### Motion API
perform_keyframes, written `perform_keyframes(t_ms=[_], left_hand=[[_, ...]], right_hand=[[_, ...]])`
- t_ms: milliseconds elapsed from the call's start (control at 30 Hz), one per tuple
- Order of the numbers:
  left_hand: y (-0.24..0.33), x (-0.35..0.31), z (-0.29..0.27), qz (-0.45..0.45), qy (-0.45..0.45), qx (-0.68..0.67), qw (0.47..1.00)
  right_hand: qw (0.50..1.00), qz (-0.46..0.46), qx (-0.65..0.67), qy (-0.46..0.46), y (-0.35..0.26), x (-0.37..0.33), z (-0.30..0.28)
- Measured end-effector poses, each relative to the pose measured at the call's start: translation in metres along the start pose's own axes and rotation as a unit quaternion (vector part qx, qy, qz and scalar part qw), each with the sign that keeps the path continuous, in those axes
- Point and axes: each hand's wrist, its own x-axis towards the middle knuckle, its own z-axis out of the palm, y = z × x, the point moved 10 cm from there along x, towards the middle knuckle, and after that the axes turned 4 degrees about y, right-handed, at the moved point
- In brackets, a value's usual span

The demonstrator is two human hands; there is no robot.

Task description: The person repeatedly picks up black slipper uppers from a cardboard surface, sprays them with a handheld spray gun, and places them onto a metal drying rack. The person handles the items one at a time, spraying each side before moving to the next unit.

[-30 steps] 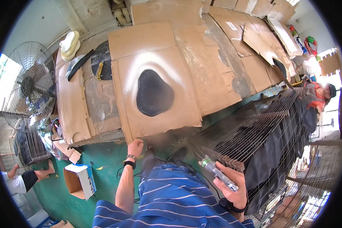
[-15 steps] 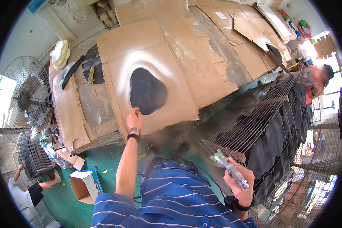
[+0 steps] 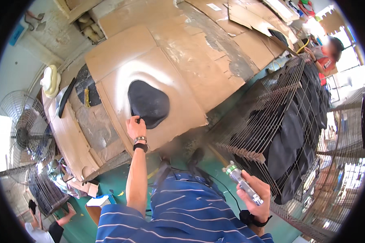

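A black, rounded-triangular panel, smooth on top, lies on a cardboard sheet marked with a whitish sprayed halo. My left hand pinches the panel's near left edge between thumb and fingers, and that edge looks slightly raised. Low on the right, apart from the table, my right hand is wrapped round a silver spray gun with a green ring at its head. The gun's trigger side is partly hidden by the fingers.
A wire rack hung with black sheets stands close on the right. A caged fan stands left, near a cream moulded piece. An open carton sits on the green floor. A co-worker is beyond the rack; another person is lower left.
My left fingers have closed on the panel's edge, and the panel's near side has lifted a little. My view has shifted; the right hand still holds the spray gun low.
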Motion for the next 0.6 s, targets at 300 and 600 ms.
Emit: perform_keyframes(t_ms=[300, 600], left_hand=[[-0.044, -0.008, 0.082, -0.377, -0.057, -0.599, 0.704], [0.118, 0.076, 0.071, -0.212, -0.210, -0.642, 0.706]], right_hand=[[0.996, 0.086, 0.006, 0.021, 0.016, -0.028, 0.039], [0.998, 0.051, 0.015, -0.022, 0.026, -0.025, 0.026]])
